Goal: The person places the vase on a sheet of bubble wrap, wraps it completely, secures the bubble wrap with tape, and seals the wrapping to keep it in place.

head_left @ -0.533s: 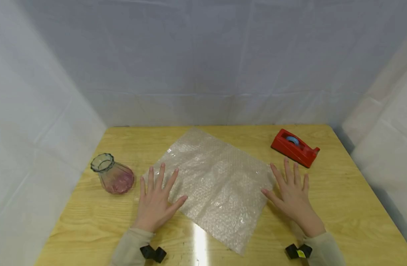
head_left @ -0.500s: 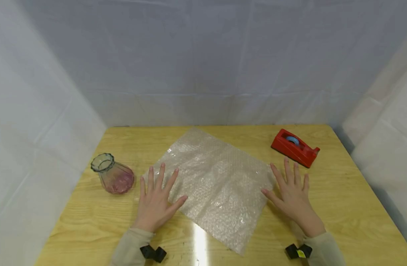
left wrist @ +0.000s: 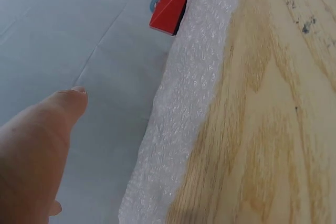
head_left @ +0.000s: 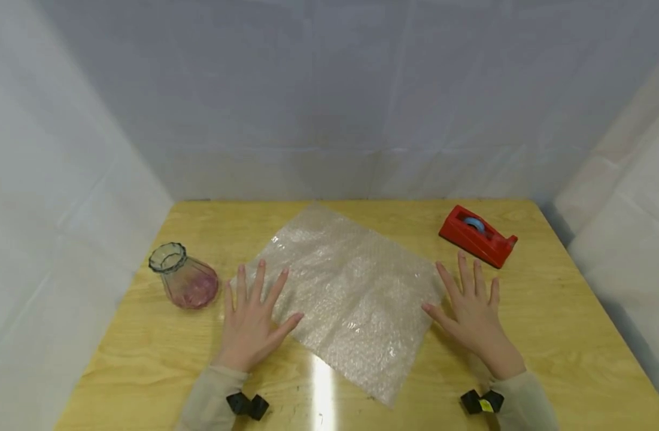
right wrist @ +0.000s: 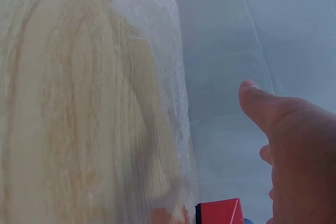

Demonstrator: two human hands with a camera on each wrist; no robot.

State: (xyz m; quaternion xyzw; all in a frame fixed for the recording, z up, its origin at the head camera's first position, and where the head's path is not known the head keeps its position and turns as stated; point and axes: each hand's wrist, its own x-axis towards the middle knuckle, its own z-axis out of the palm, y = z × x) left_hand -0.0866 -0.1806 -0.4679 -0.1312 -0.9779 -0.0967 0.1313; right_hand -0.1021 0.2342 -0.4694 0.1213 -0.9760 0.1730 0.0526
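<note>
A sheet of bubble wrap (head_left: pixel 356 293) lies flat on the desk (head_left: pixel 571 341), turned so that one corner points toward the person and another toward the pale sheeting (head_left: pixel 340 96) behind. That turn puts a side corner near each hand, perhaps so that both can be reached equally.

The left hand (head_left: pixel 249 332) is spread wide at the bubble wrap's left corner, the right hand (head_left: pixel 471 317) likewise at its right corner. Neither holds anything; with palms down and fingers apart, they seem to be resting in a ready pose. In the wrist views, the left thumb (left wrist: pixel 50 119) and right thumb (right wrist: pixel 270 108) stand clear of the film, so the hands appear to hover; whether any fingertip touches it, I cannot tell.

A glass vase (head_left: pixel 191 284), clear at the fluted mouth and pink below, is just left of the bubble wrap and apparently upright, probably set aside so the film can lie smooth. A red tape dispenser (head_left: pixel 477 239) with a blue-cored roll (head_left: pixel 474 224) sits off the bubble wrap's far right edge, its cutting end angled outward, likely for the right hand's convenience.
</note>
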